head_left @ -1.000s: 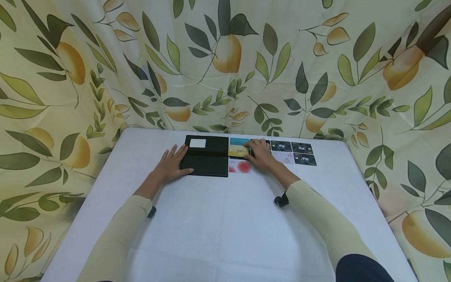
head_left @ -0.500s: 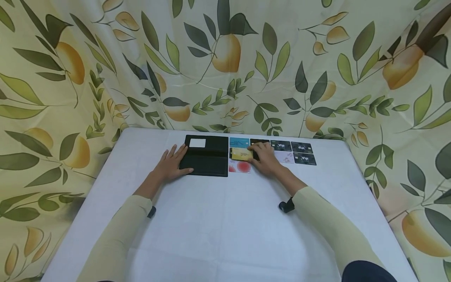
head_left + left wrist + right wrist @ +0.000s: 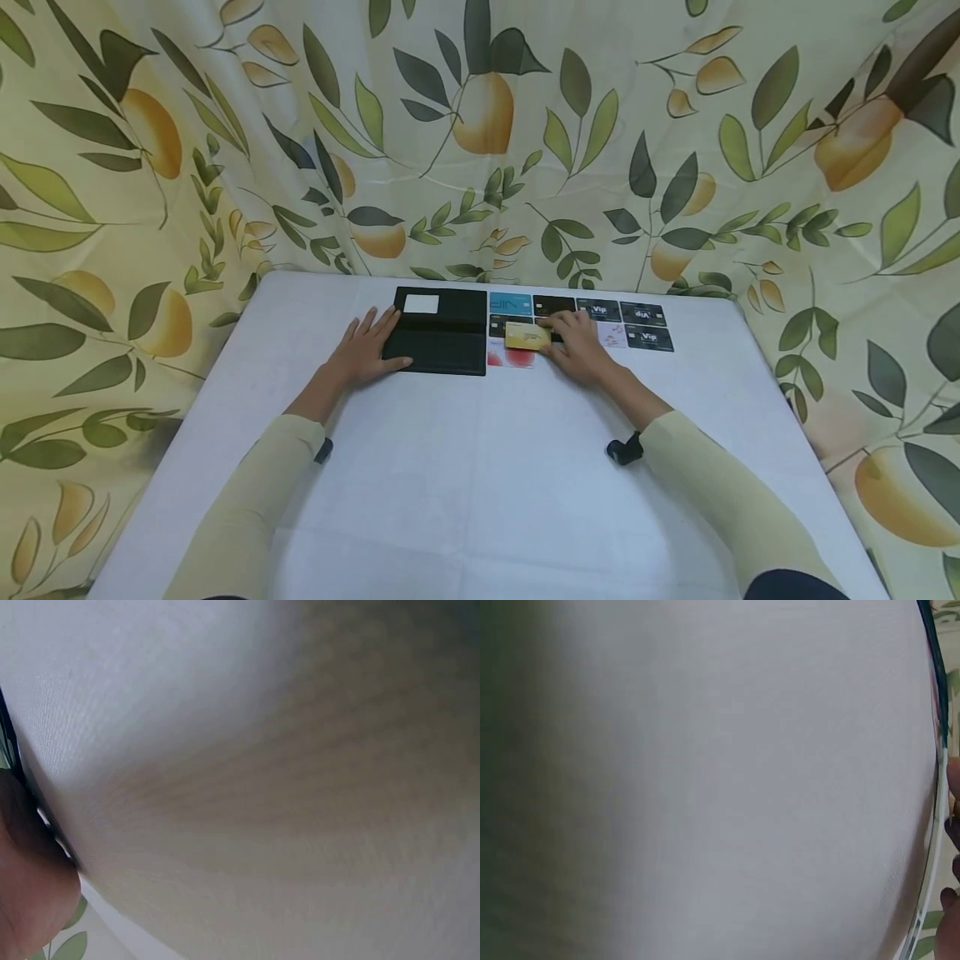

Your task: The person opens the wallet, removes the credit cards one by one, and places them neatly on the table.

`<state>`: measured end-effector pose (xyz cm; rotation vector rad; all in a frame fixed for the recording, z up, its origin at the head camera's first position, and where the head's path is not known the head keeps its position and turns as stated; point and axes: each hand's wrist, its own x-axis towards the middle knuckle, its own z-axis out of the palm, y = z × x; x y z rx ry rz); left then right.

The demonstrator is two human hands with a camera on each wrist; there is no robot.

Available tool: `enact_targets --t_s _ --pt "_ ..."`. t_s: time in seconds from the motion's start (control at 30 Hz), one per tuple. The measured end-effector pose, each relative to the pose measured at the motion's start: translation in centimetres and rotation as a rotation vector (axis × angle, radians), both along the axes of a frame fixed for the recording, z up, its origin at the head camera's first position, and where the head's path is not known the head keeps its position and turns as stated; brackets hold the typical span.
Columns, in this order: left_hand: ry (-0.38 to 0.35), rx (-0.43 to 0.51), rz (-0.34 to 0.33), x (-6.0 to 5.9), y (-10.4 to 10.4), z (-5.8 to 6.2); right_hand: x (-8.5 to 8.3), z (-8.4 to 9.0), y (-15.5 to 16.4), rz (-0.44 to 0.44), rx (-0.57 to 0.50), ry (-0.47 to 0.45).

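In the head view my right hand (image 3: 579,346) pinches a gold-yellow card (image 3: 527,336) by its right end. That card is over a white card with red circles (image 3: 517,359) and overlaps a dark card (image 3: 498,322). My left hand (image 3: 360,350) lies with fingers spread on the left edge of an opened black wallet (image 3: 442,355), which has a white rectangle (image 3: 421,304) on its upper half. Only a piece of the left hand (image 3: 34,892) enters the left wrist view. Fingertips of the right hand show at the right edge of its wrist view; the card is not visible there.
A blue card (image 3: 510,303) lies right of the wallet's upper half. Farther right are black cards, some marked Vip (image 3: 598,311), and a pale pink-patterned card (image 3: 612,335). All lie near the far edge of the white-covered table (image 3: 450,483). A leaf-and-fruit curtain (image 3: 480,200) hangs behind.
My right hand has drawn the yellow card toward me and slightly right, off the dark card it covered, over the red-circle card. The left hand and wallet stay in place.
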<state>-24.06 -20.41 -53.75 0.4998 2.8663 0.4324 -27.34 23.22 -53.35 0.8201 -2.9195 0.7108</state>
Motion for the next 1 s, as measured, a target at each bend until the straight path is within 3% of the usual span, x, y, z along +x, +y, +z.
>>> enact_targets --t_s 0.43,0.7,1.0 --pt "0.0 0.028 -0.006 -0.2 -0.1 -0.2 1.7 -0.5 2.1 -0.003 -0.007 -0.006" --pt "-0.013 0.061 -0.009 -0.9 -0.6 -1.4 1.9 -0.8 3.1 -0.021 0.007 -0.012" --pt "-0.001 0.057 -0.012 -0.3 -0.3 -0.4 2.6 -0.7 3.7 -0.038 0.01 -0.029"
